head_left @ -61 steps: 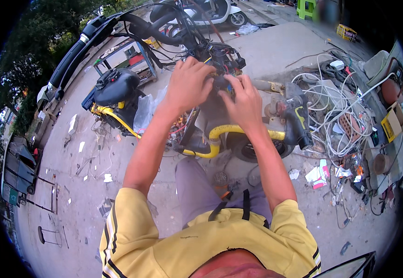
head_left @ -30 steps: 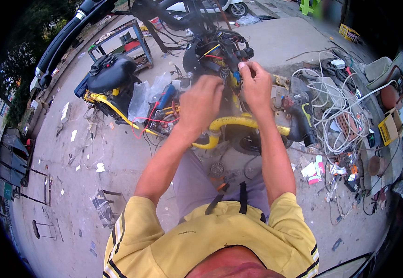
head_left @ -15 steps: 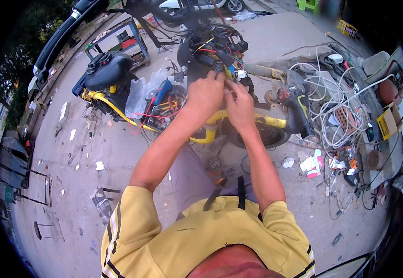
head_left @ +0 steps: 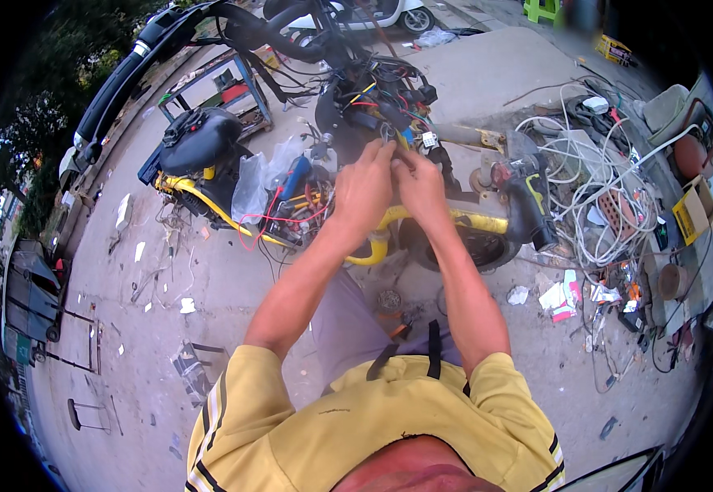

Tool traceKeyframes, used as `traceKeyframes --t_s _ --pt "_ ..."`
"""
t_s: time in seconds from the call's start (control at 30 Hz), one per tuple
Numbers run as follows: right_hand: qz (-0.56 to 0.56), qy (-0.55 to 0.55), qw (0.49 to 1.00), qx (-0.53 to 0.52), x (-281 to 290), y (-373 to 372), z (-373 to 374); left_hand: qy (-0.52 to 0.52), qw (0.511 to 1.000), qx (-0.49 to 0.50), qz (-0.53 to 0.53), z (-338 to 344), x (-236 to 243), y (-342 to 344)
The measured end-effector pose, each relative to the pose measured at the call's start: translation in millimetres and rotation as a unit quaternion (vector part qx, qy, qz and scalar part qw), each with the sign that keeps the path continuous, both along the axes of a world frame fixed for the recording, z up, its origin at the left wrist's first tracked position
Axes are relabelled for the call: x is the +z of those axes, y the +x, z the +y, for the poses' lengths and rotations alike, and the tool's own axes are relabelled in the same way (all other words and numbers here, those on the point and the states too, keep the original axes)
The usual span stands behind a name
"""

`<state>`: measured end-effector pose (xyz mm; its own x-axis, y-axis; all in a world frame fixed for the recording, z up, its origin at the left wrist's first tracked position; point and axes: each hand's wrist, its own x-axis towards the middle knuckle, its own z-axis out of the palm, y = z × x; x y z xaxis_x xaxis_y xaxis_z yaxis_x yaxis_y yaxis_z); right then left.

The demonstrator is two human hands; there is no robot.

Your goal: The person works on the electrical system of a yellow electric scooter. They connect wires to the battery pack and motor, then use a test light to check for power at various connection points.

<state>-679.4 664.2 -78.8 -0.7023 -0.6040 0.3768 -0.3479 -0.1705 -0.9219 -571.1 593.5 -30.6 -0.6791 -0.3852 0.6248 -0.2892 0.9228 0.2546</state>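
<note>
A partly stripped scooter with a yellow tube frame stands in front of me, its bundle of loose wires exposed at the front. Against that bundle, my left hand has its fingers pinched together. Close on its right, my right hand is closed too, thumb and fingertips meeting near the left ones. Whatever they grip is small and mostly covered by the fingers. Just beyond the fingertips are a small dark, ring-like part and a white connector.
Left of my hands lie a clear plastic bag and red wire. A black seat sits on the scooter's left end. To the right are a cordless power tool and tangled white cable. A metal-framed stand is farther back.
The whole view has shifted slightly, so the scene sits a little lower and to the right. Both hands stay closed at the wires, with a small change in finger position.
</note>
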Motion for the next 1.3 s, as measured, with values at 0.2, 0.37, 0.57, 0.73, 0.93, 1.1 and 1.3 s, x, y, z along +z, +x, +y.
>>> traceKeyframes --t_s 0.2,0.37,0.57,0.73,0.93,1.1,1.3 --pt "-0.057 -0.070 0.996 0.017 -25.9 -7.9 -24.9 0.005 1.000 0.012 -0.017 14.5 0.7 -4.5" --pt "-0.218 -0.109 0.965 0.096 -24.8 -12.6 -20.4 -0.001 1.000 0.020 -0.012 26.3 -6.0 -6.2" --pt "-0.204 -0.100 0.969 0.096 -27.0 -17.6 -24.2 0.005 1.000 0.005 -0.014 34.1 -13.7 -6.3" --pt "-0.150 -0.171 0.972 0.053 -31.0 -9.9 -30.7 0.002 1.000 -0.004 -0.011 34.0 -16.6 -3.3" --pt "-0.182 -0.235 0.952 0.064 -30.1 -5.6 -37.4 -0.011 1.000 -0.018 -0.016 29.3 -19.8 -2.2" --pt "-0.168 -0.166 0.970 0.053 -31.8 -11.9 -32.7 -0.013 0.999 -0.027 -0.022 21.9 -19.1 5.3" --pt "-0.203 -0.147 0.965 0.072 -31.9 -17.9 -29.2 -0.064 0.994 -0.086 -0.013 -2.2 -25.1 12.3"
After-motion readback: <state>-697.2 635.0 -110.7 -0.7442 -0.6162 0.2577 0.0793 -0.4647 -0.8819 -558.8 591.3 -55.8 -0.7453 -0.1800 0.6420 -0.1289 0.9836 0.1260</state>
